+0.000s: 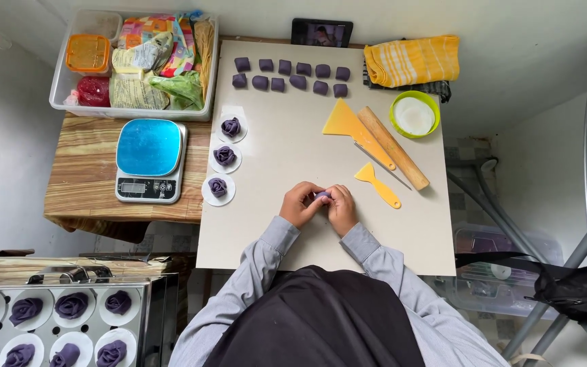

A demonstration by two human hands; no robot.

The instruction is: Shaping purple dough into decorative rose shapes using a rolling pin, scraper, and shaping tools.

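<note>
Both hands met at the near middle of the white board [273,231]: the left hand [300,204] and right hand [342,208] pinched a small purple dough piece [322,196] between their fingertips. The step looked like shaping, probably into a rose like the three finished dough roses [224,155] on paper rounds; continuing would call for light, even finger pressure. The piece was too hidden to tell its long axis or facing

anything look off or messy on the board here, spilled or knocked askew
Nothing stands out. The purple dough pieces sit in two tidy rows, three rose shapes rest on paper rounds along the board edge, and both hands, left hand and right hand, pinch a small dough piece. No spills show.
</note>
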